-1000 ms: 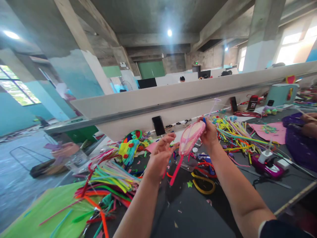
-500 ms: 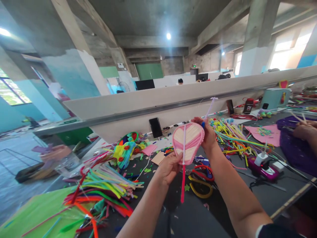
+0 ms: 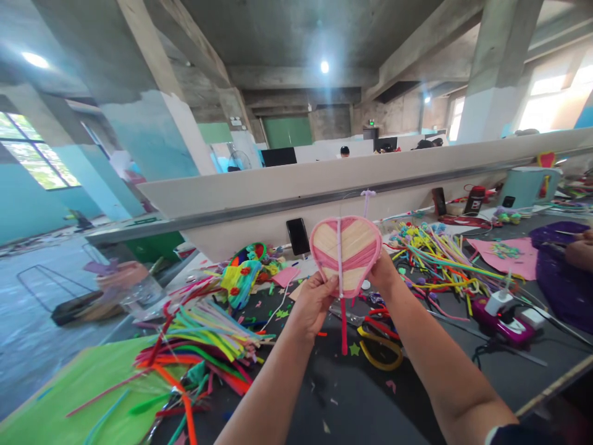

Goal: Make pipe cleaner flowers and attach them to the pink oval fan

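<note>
In front of me is a pink and cream heart-shaped pipe-cleaner piece (image 3: 359, 247), held up facing me. A lilac strip (image 3: 340, 247) runs down its middle, and a red-pink stem (image 3: 344, 334) hangs below. My left hand (image 3: 317, 303) pinches the heart's lower left edge, thumb on the front. My right hand (image 3: 384, 272) is closed at the right edge, its fingers mostly hidden behind the heart. Above the top right rises a lilac pipe cleaner (image 3: 367, 201) with a small forked tip; its lower end is hidden. Scissors with red and yellow handles (image 3: 380, 349) lie below the heart.
Bundles of pipe cleaners lie at left (image 3: 208, 340) and right (image 3: 430, 253). A phone (image 3: 297, 236) leans against the white partition (image 3: 259, 210). A purple power strip (image 3: 504, 321) with cables is at right, beside another person's hand (image 3: 579, 250) and dark purple material.
The heart has turned to face me more squarely and shifted slightly left and up. My right hand has gone lower behind its edge, and the lilac pipe cleaner has moved left behind the heart.
</note>
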The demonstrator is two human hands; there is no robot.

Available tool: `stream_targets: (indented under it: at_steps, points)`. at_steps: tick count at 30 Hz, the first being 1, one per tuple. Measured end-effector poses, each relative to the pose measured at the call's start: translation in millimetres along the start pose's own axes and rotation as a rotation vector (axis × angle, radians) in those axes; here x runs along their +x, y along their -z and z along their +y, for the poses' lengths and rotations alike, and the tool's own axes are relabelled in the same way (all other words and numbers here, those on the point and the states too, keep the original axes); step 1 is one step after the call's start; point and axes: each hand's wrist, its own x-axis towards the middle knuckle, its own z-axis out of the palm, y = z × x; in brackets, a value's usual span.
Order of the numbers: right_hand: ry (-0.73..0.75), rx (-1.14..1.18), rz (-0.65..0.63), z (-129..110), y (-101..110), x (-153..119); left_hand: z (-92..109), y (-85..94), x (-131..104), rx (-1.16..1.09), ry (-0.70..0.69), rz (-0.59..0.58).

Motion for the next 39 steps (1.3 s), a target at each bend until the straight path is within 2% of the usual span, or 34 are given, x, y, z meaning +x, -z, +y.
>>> stream_targets:
  at_steps: [4,9,16,26,39]
  points:
    - [0.102,0.073,-0.044,20,-12,1,1,-3.6,-1,-0.046,-0.06,0.041]
    - [0.065,0.102,-0.072,33,-24,-2,4,-4.5,-2,-0.036,-0.082,0.057]
    - [-0.001,0.064,-0.062,36,-29,-6,4,-7.1,-2,-0.027,-0.09,0.047]
    - [-0.002,-0.001,-0.007,36,-30,-7,2,-5.0,1,0.047,-0.108,0.127]
    - [-0.004,-0.023,-0.058,31,-33,-9,-5,2.3,7,0.089,-0.226,0.137]
